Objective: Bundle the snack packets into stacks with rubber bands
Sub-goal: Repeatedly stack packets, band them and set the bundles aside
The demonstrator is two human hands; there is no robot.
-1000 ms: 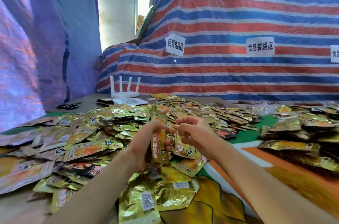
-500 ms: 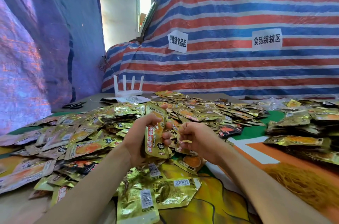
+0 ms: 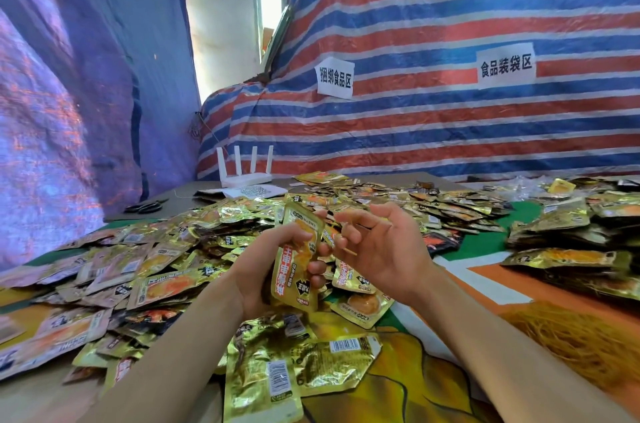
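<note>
Everywhere packets (image 3: 166, 287) on table (image 3: 181, 197), tarpaulin walls (image 3: 415, 131).

The right hand (image 3: 384, 249) is opening up. Half a second ago its fingers were curled tight beside the stack of packets (image 3: 297, 270), and now they are spreading apart, with the palm turning to face the camera. The hand is also rising a little, its palm swinging out to the right, away from the stack. A thin yellow rubber band (image 3: 350, 251) is now showing stretched at the fingers. Before, only a short bit of it was peeking out of the fist.
</note>
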